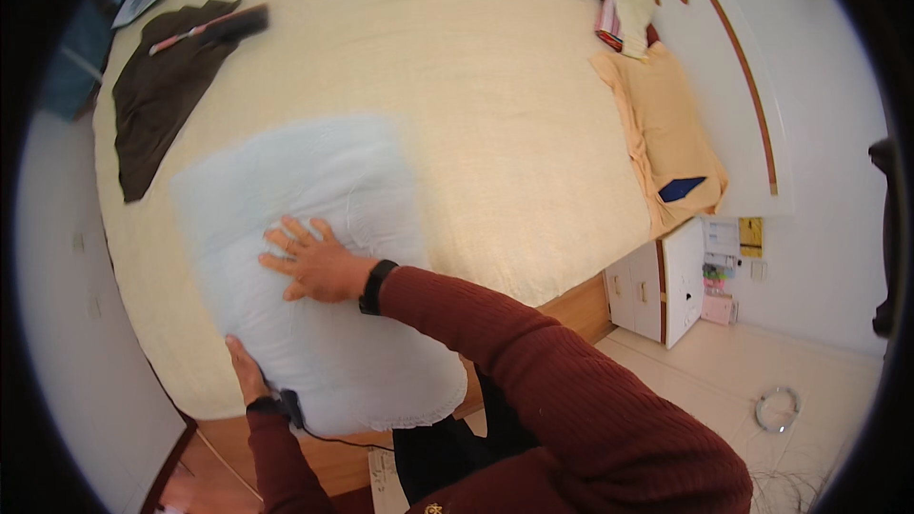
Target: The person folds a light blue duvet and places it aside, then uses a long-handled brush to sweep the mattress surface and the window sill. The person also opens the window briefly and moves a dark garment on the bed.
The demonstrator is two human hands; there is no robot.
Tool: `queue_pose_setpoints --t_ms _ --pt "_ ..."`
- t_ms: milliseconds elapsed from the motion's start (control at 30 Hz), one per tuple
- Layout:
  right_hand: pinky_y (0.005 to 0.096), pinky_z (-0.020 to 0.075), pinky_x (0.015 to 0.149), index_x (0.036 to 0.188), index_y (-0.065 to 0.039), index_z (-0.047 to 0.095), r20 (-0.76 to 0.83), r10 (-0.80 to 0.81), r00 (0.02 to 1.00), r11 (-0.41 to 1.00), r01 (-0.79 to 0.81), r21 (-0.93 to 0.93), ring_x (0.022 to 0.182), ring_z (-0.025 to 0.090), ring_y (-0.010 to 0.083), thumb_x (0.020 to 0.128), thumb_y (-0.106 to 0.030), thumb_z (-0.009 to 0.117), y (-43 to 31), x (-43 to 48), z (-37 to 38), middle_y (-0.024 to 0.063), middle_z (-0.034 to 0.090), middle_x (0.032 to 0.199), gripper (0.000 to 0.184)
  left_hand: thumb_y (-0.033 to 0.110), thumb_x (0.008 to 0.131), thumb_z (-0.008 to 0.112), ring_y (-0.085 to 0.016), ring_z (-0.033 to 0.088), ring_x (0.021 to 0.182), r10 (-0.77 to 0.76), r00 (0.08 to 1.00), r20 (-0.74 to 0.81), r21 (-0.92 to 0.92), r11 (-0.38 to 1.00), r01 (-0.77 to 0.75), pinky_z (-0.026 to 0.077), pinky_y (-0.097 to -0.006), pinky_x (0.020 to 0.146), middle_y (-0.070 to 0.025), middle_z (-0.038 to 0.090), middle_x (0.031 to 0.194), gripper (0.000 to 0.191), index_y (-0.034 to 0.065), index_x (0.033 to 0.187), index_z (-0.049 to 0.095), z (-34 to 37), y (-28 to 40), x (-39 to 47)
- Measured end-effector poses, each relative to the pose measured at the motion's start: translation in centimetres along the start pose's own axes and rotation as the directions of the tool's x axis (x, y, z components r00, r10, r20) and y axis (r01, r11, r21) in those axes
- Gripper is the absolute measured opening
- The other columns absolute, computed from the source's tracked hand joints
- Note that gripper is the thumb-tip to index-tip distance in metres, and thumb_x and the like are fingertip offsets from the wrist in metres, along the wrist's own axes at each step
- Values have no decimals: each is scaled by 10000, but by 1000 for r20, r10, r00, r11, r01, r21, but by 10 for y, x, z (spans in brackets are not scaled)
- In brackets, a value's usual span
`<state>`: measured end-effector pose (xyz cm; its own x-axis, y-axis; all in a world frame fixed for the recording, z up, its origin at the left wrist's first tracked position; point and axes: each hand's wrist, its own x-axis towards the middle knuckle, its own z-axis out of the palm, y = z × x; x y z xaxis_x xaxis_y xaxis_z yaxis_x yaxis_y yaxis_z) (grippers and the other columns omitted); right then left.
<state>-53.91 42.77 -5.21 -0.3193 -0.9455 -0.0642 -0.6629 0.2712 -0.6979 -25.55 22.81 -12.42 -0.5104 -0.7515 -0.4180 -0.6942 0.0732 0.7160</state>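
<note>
A pale blue-white padded cloth piece (343, 350) lies on the bed with its near end hanging over the bed's edge. My right hand (314, 264) rests on its upper surface, palm down with fingers spread. At the cloth's left edge is my left hand (246, 371), its palm side hidden, so whether it grips the cloth does not show. A black band is on each wrist, and a small black device (291, 408) with a cable sits by the left wrist, against the cloth.
The bed has a cream cover (500, 121). A dark brown cloth (161, 100) lies at far left with a lint roller or brush-like item (232, 25) on it. At right are an orange pillow (671, 114), folded fabric (632, 11) and a white bedside cabinet (646, 293).
</note>
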Motion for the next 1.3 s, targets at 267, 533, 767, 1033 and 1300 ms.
queue_pose_setpoints --t_ms 267,533,767,1033,1300 --pt "406 251 1222 1572 120 76 -142 840 524 423 -468 776 1501 286 352 871 -426 774 69 -157 -18 309 266 1610 1129 546 1079 412 -275 561 1254 -90 973 214 -508 840 189 456 -362 1084 -187 540 1431 751 -62 1517 366 -15 1 4" --pt "355 408 1110 1560 12 311 204 553 808 -104 -176 979 1301 516 247 962 -475 681 104 -163 29 155 530 1462 856 540 1089 374 -291 612 1175 -85 994 -73 -110 991 77 510 -388 1005 -218 604 1352 696 -58 1420 509 -29 43 -8" --pt "333 417 1074 1461 35 487 117 482 868 192 -235 953 1255 541 192 1004 -352 624 76 -229 -84 120 590 1395 615 574 1097 280 -314 594 1184 -110 991 81 -397 908 133 535 -431 974 -228 565 1382 745 -53 1470 433 4 126 -101" --pt "335 436 1061 1421 36 527 -105 449 887 486 -144 862 1218 568 191 990 -353 645 148 -386 -269 125 635 1342 592 524 1104 348 -281 595 1184 121 974 193 -563 827 8 517 -414 1007 -176 575 1368 653 -30 1433 459 204 237 -187" --pt "333 458 1018 1485 -21 467 -140 594 793 572 -293 766 1162 579 197 1028 -330 565 293 -536 -316 125 633 1319 560 475 1104 408 -255 606 1188 44 902 430 -314 944 103 489 -374 1029 -190 587 1383 656 -99 1413 477 424 282 -189"
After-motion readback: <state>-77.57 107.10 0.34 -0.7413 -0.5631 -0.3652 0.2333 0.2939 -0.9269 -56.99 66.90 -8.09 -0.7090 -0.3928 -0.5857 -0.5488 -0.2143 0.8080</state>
